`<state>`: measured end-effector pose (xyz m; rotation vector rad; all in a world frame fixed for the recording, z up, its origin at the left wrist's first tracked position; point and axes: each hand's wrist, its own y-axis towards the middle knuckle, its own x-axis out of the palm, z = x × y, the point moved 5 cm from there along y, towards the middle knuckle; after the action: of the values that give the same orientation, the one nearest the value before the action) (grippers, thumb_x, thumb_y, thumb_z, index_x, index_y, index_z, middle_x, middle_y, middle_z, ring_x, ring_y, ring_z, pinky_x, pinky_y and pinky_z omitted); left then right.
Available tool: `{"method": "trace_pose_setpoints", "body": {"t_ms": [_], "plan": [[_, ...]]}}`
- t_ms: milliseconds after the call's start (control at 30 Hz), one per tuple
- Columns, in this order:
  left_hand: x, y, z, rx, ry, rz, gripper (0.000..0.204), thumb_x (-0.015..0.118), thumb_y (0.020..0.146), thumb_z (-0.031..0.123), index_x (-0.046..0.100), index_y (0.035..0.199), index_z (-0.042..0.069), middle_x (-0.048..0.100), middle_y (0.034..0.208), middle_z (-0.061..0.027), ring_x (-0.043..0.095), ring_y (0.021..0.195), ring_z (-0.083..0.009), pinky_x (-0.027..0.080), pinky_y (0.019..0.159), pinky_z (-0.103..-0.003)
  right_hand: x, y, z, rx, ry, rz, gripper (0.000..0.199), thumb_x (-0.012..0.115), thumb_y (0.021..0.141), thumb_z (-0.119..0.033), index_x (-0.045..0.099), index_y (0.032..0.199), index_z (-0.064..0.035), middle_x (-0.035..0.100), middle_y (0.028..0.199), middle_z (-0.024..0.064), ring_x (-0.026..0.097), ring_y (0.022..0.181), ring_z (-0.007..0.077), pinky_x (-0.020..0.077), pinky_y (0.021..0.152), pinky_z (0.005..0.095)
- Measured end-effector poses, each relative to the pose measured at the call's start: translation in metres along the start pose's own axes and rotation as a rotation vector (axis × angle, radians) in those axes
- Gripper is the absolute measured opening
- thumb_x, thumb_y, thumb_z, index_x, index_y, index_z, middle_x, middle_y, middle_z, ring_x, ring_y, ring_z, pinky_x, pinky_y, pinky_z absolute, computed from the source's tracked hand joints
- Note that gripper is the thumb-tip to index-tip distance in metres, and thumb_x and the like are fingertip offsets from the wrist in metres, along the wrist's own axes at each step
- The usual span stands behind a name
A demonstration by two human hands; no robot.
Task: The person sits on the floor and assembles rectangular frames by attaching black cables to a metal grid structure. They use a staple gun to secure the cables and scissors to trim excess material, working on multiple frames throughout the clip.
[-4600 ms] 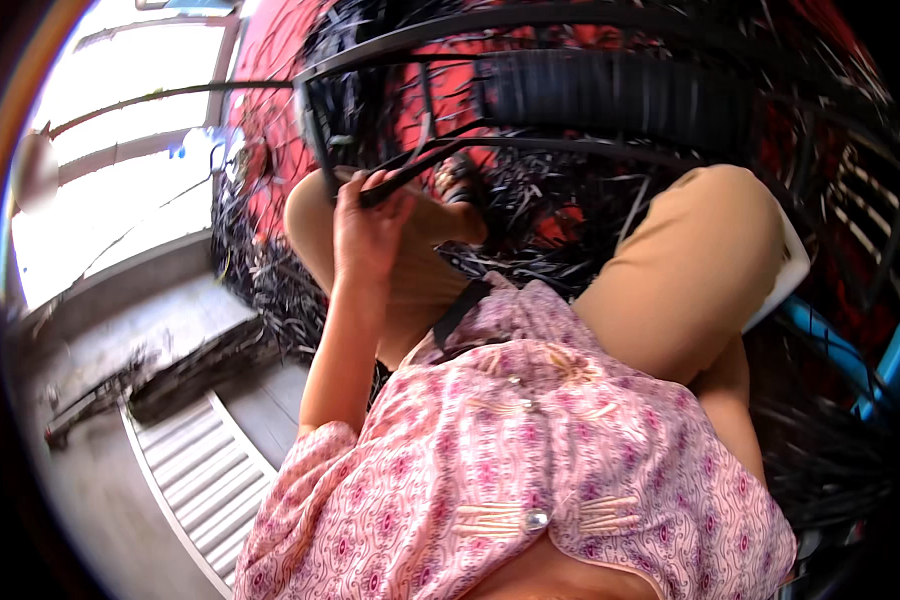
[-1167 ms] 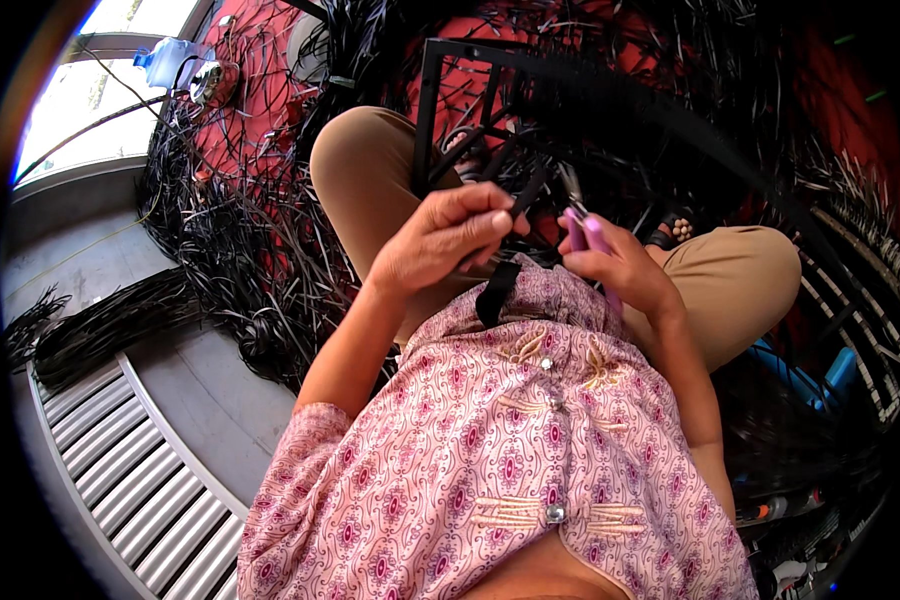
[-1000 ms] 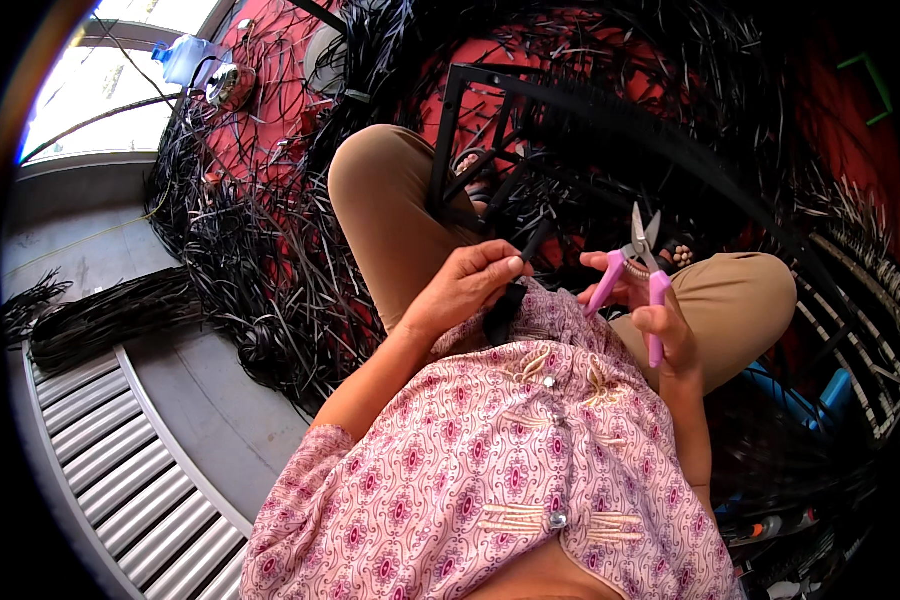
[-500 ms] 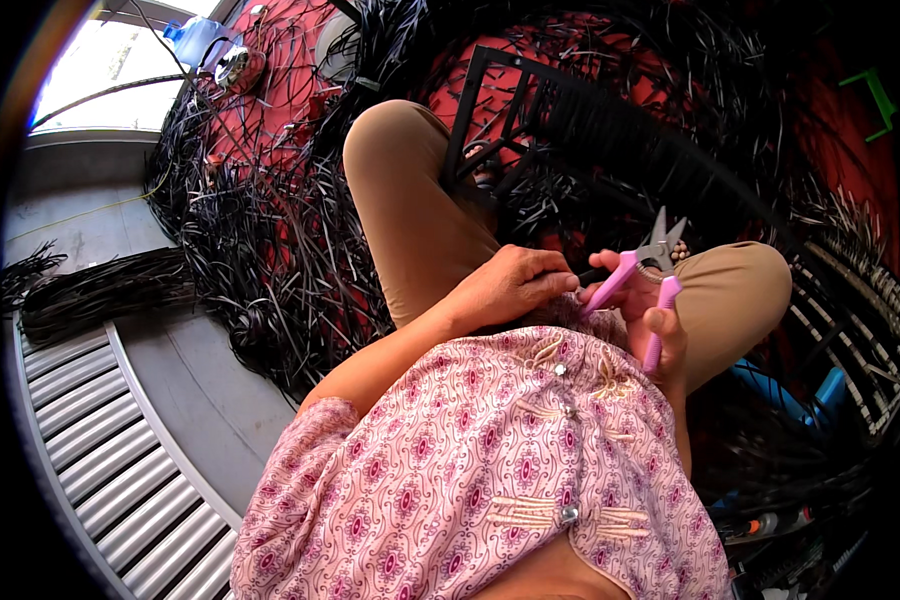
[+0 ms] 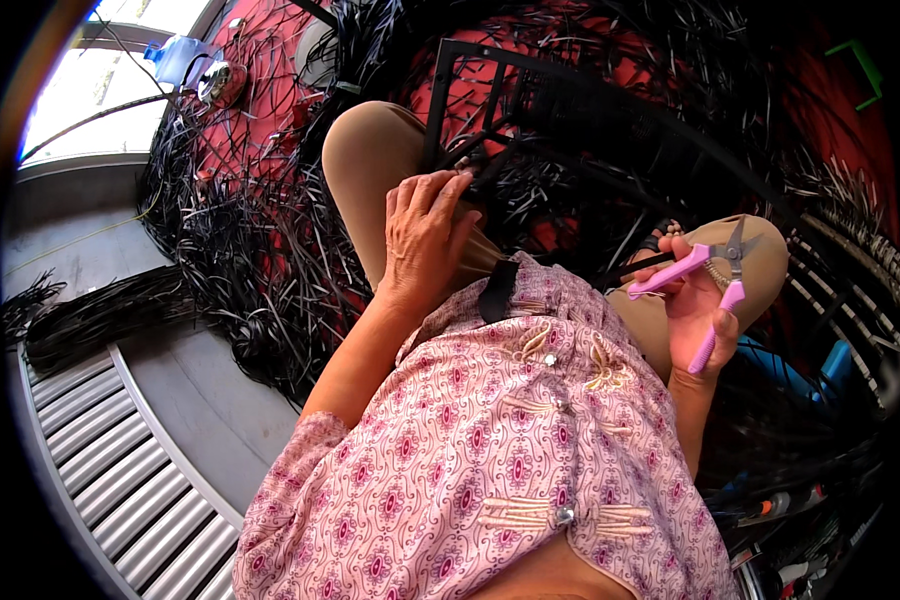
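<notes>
My right hand [image 5: 698, 325] is closed around pink-handled spring snips [image 5: 708, 268], whose short grey blades stand apart over my right knee. A thin black strip [image 5: 625, 269] runs to the fingers of this hand; whether they pinch it I cannot tell. Over my left thigh, my left hand [image 5: 420, 240] has its fingers stretched out, back upward, and nothing shows in it. Its fingertips are near a black metal frame [image 5: 560, 70] with dark strips across it, which lies slanting in front of my legs. A flat black piece [image 5: 497, 293] rests on my lap.
Loose black strips [image 5: 270, 250] cover the red floor [image 5: 260, 150]. At the left are a grey metal surface [image 5: 210, 390], a roller conveyor [image 5: 120, 470] and a strip bundle [image 5: 110, 310]. A blue bottle [image 5: 178, 60] and a shiny kettle [image 5: 220, 84] stand far left; light woven work [image 5: 840, 310] is at the right.
My hands have come apart. The left one has moved forward and left onto my thigh, its fingers straightened; the right has gone rightward with the snips. The black piece on my lap has come into view.
</notes>
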<state>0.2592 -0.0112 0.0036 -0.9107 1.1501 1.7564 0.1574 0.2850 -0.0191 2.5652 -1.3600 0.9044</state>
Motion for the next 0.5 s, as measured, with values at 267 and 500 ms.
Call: {"method": "trace_pose_setpoints", "body": {"t_ms": [267,500], "plan": [[0.035,0.007,-0.013,0.102,0.079,-0.197,0.035,0.070,0.081,0.020,0.065,0.114,0.011,0.065,0.109,-0.0055,0.059,0.109,-0.0229,0.031,0.106,-0.047,-0.002,-0.002,0.012,0.051,-0.021,-0.003,0.096,0.062,0.072,-0.062,0.045,0.140,0.0044,0.051,0.136,0.0198,0.061,0.108,0.0333,0.0432,0.097,0.0455],[0.040,0.013,-0.007,0.124,0.083,-0.253,0.032,0.067,0.083,0.017,0.063,0.114,0.010,0.065,0.109,-0.0060,0.059,0.108,-0.0237,0.029,0.108,-0.048,-0.006,0.003,0.020,0.036,0.029,-0.014,0.092,0.059,0.077,-0.059,0.043,0.140,0.0064,0.051,0.136,0.0192,0.061,0.108,0.0326,0.0425,0.097,0.0453]]}}
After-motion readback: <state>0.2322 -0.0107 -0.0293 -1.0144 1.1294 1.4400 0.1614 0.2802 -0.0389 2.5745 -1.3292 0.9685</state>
